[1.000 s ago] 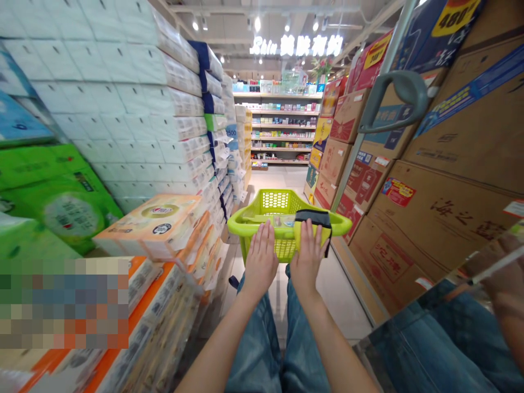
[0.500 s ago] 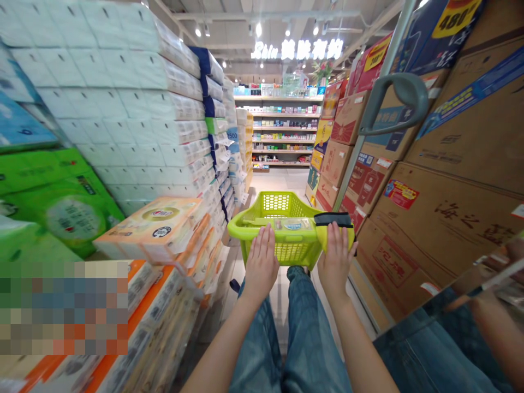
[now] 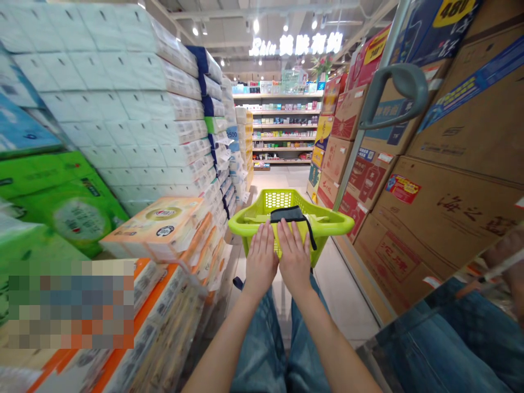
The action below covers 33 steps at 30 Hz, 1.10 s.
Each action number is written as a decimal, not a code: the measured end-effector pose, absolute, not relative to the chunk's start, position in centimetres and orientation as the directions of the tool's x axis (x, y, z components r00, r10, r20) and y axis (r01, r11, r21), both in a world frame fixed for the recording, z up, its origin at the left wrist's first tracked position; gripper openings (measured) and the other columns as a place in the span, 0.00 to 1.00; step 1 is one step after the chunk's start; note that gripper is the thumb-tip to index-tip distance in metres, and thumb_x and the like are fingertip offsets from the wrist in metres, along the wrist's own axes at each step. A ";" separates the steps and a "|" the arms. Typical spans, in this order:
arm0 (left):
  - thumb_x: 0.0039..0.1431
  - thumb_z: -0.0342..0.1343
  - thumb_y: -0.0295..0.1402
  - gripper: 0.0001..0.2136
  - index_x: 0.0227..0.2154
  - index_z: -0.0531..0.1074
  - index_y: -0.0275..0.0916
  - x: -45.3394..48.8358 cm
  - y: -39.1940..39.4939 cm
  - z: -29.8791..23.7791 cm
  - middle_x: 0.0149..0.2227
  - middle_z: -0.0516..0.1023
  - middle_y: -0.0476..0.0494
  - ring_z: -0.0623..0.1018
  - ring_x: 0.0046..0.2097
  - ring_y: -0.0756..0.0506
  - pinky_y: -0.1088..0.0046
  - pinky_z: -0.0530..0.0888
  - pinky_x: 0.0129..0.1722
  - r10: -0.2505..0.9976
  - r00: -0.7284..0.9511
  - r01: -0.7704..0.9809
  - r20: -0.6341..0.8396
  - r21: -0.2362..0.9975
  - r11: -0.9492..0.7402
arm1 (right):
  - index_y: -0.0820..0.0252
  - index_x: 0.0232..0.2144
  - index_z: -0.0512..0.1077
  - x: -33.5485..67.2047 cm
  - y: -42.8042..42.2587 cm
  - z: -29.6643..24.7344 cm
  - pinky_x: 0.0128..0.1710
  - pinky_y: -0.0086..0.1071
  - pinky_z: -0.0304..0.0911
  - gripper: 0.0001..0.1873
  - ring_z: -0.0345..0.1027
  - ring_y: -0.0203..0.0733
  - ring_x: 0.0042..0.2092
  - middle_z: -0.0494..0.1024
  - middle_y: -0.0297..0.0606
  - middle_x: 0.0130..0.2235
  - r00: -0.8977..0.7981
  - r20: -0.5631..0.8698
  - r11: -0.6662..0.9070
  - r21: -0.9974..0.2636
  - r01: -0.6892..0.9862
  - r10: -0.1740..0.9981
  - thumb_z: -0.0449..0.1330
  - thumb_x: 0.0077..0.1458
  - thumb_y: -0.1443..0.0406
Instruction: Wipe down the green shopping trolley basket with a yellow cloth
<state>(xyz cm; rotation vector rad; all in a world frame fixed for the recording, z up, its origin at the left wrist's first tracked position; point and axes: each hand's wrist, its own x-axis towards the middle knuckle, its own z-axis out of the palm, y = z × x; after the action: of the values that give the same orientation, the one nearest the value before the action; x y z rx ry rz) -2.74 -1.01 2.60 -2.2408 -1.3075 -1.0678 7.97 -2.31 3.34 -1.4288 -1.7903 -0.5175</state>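
Observation:
A lime-green shopping basket [image 3: 327,222] rolls in front of me in a store aisle. My left hand [image 3: 261,259] lies flat on its near rim, fingers stretched out and close together. My right hand [image 3: 293,257] sits right beside it, almost touching. Its fingers are laid over a black strap [image 3: 287,213] draped on the rim, and one end of the strap hangs down to the right. My jeans show below both forearms. Some flat items lie inside the basket, but I cannot make them out.
Tall stacks of white tissue packs [image 3: 135,93] and orange-and-green packs [image 3: 159,224] line the left. Cardboard cartons [image 3: 450,207] wall off the right. A grey handle [image 3: 395,90] on a metal pole rises from the basket. The tiled aisle [image 3: 282,177] leads to far shelves [image 3: 282,131].
My right hand has slid left along the rim from the basket's right corner to beside my left hand, and the black strap has come with it. The left hand has stayed in place.

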 end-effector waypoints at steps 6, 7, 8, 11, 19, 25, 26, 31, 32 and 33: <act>0.57 0.46 0.21 0.38 0.69 0.37 0.31 -2.6 -1.3 2.8 0.69 0.52 0.32 0.50 0.71 0.39 0.54 0.58 0.66 0.612 0.304 0.847 0.731 0.087 -0.524 | 0.57 0.69 0.43 14.5 -2.3 2.9 0.68 0.55 0.36 0.40 0.40 0.44 0.71 0.58 0.40 0.68 0.064 0.789 0.172 -0.211 0.962 0.610 0.44 0.56 0.76; 0.57 0.46 0.20 0.38 0.69 0.37 0.31 -2.5 -1.3 2.8 0.69 0.52 0.32 0.50 0.71 0.38 0.54 0.58 0.66 0.612 0.304 0.845 0.731 0.090 -0.527 | 0.57 0.69 0.42 15.3 -2.3 2.7 0.68 0.56 0.37 0.41 0.39 0.45 0.71 0.57 0.41 0.68 0.122 0.790 0.138 -0.253 0.957 0.601 0.44 0.55 0.76; 0.57 0.46 0.20 0.38 0.69 0.37 0.31 -2.5 -1.3 2.8 0.69 0.52 0.32 0.49 0.71 0.38 0.54 0.58 0.66 0.611 0.303 0.843 0.731 0.093 -0.530 | 0.57 0.69 0.41 15.8 -2.3 2.6 0.68 0.58 0.37 0.42 0.39 0.47 0.71 0.57 0.41 0.68 0.179 0.788 0.108 -0.297 0.949 0.589 0.45 0.54 0.76; 0.57 0.46 0.21 0.39 0.69 0.36 0.31 -2.3 -1.4 2.8 0.69 0.51 0.31 0.49 0.71 0.38 0.53 0.59 0.66 0.613 0.296 0.841 0.733 0.105 -0.532 | 0.57 0.69 0.43 15.5 -2.2 2.5 0.67 0.62 0.36 0.42 0.38 0.49 0.71 0.56 0.42 0.68 0.314 0.773 0.069 -0.417 0.906 0.551 0.45 0.52 0.76; 0.58 0.45 0.22 0.37 0.69 0.35 0.31 -2.6 -0.9 2.6 0.69 0.52 0.30 0.49 0.71 0.39 0.53 0.59 0.66 0.618 0.290 0.847 0.731 0.104 -0.521 | 0.59 0.68 0.50 7.1 -2.1 3.6 0.69 0.55 0.32 0.37 0.41 0.45 0.71 0.61 0.42 0.66 0.100 0.788 0.205 -0.277 0.939 0.607 0.43 0.56 0.75; 0.59 0.44 0.22 0.37 0.69 0.37 0.32 -2.9 -0.8 2.6 0.68 0.55 0.32 0.52 0.70 0.39 0.55 0.60 0.65 0.597 0.296 0.846 0.746 0.085 -0.526 | 0.57 0.67 0.51 10.5 -2.3 3.2 0.69 0.52 0.31 0.37 0.44 0.42 0.70 0.62 0.40 0.66 -0.054 0.785 0.250 -0.131 0.959 0.618 0.44 0.56 0.76; 0.59 0.44 0.22 0.36 0.69 0.37 0.32 -2.9 -0.8 2.7 0.68 0.55 0.32 0.52 0.70 0.39 0.55 0.60 0.65 0.597 0.296 0.845 0.745 0.087 -0.528 | 0.57 0.68 0.50 12.0 -2.3 3.1 0.69 0.53 0.31 0.38 0.44 0.43 0.70 0.62 0.41 0.66 -0.026 0.786 0.228 -0.147 0.963 0.617 0.44 0.55 0.76; 0.59 0.45 0.22 0.36 0.69 0.37 0.31 -2.5 -1.1 2.8 0.68 0.55 0.32 0.52 0.70 0.38 0.55 0.59 0.66 0.606 0.298 0.844 0.737 0.094 -0.528 | 0.56 0.68 0.50 18.1 -2.0 3.0 0.68 0.58 0.33 0.41 0.42 0.45 0.70 0.60 0.40 0.67 0.260 0.785 0.054 -0.348 0.936 0.562 0.45 0.51 0.75; 0.59 0.45 0.22 0.36 0.69 0.37 0.30 -2.3 -1.2 2.8 0.68 0.55 0.31 0.52 0.70 0.38 0.55 0.59 0.66 0.611 0.289 0.849 0.737 0.098 -0.520 | 0.56 0.67 0.51 18.4 -1.9 3.1 0.68 0.59 0.33 0.41 0.42 0.46 0.70 0.59 0.39 0.67 0.304 0.778 0.038 -0.387 0.921 0.550 0.45 0.50 0.75; 0.59 0.46 0.22 0.37 0.69 0.37 0.30 -2.2 -1.2 2.8 0.68 0.54 0.31 0.51 0.70 0.38 0.55 0.58 0.66 0.616 0.279 0.854 0.737 0.103 -0.510 | 0.57 0.67 0.51 18.3 -1.8 3.3 0.68 0.59 0.34 0.41 0.42 0.47 0.71 0.59 0.40 0.67 0.338 0.769 0.030 -0.420 0.907 0.543 0.45 0.49 0.75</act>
<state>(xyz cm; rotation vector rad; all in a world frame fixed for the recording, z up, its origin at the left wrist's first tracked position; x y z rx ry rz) -2.16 -1.20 2.78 -2.2414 -1.3402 -1.0719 18.26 -1.83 3.29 -1.6387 -1.3274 -0.4734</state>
